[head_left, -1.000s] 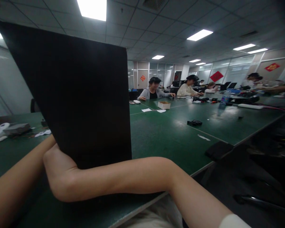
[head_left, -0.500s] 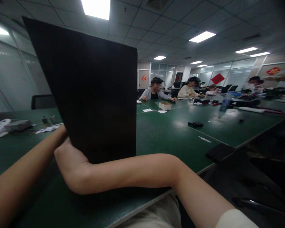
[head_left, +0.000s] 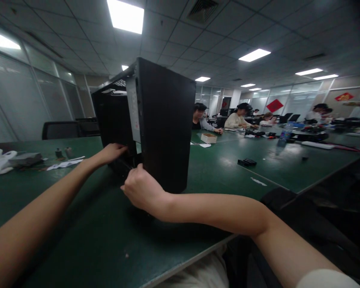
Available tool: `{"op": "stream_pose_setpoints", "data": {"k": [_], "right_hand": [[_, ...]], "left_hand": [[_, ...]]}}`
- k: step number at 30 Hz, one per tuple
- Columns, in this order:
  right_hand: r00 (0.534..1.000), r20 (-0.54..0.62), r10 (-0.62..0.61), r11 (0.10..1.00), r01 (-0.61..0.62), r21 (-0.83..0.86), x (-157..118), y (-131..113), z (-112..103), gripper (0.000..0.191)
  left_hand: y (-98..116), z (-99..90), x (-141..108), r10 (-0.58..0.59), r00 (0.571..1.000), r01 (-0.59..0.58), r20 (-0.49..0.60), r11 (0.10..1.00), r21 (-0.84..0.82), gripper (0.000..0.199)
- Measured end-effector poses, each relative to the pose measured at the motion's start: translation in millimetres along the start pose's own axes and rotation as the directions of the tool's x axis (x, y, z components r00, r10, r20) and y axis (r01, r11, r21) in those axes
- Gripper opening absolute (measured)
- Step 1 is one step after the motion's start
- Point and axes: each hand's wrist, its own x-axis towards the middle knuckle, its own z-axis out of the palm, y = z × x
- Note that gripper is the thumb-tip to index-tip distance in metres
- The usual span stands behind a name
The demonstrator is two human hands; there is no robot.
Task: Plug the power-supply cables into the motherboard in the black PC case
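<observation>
A black computer case [head_left: 168,132] stands upright on the green table, its open side turned toward the left. Inside it shows a metal box with a pale label [head_left: 133,106], likely a power supply. My left hand [head_left: 115,153] reaches into the lower part of the opening, fingers bent together, their tips lost against the dark interior. At the near lower corner my right hand [head_left: 142,188] is closed against the case's edge, with the fingertips partly hidden. Something thin and dark lies between the two hands, too dim to name.
On the left are a white plastic bag [head_left: 0,160], a grey box [head_left: 25,159] and papers [head_left: 64,163]. To the right lie a black object [head_left: 247,162] and a bottle [head_left: 285,134]. An open carton [head_left: 208,138] stands farther back, near several seated people.
The case has turned, so its open side and inside now show, and it looks lower and farther right. Both my hands, hidden behind it or my wrist before, have come into view.
</observation>
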Motion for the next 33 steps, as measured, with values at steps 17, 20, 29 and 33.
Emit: {"op": "stream_pose_setpoints", "data": {"k": [17, 20, 29, 33], "right_hand": [[0.989, 0.03, 0.144, 0.984, -0.147, 0.098, -95, 114, 96, 0.042], [0.989, -0.065, 0.131, 0.987, -0.125, 0.099, -105, 129, 122, 0.039], [0.983, -0.137, 0.124, 0.982, -0.103, 0.156, -127, 157, 154, 0.03], [0.98, -0.042, 0.194, 0.967, -0.184, 0.179, -142, 165, 155, 0.032]], "left_hand": [[32, 34.0, -3, 0.395, 0.917, -0.388, 0.053, 0.858, 0.337, 0.069], [43, 38.2, -2, 0.379, 0.924, -0.368, 0.046, 0.852, 0.373, 0.062], [78, 30.8, -19, 0.311, 0.944, -0.328, 0.108, 0.862, 0.386, 0.06], [103, 23.8, -40, 0.312, 0.936, -0.351, 0.16, 0.845, 0.404, 0.059]]}}
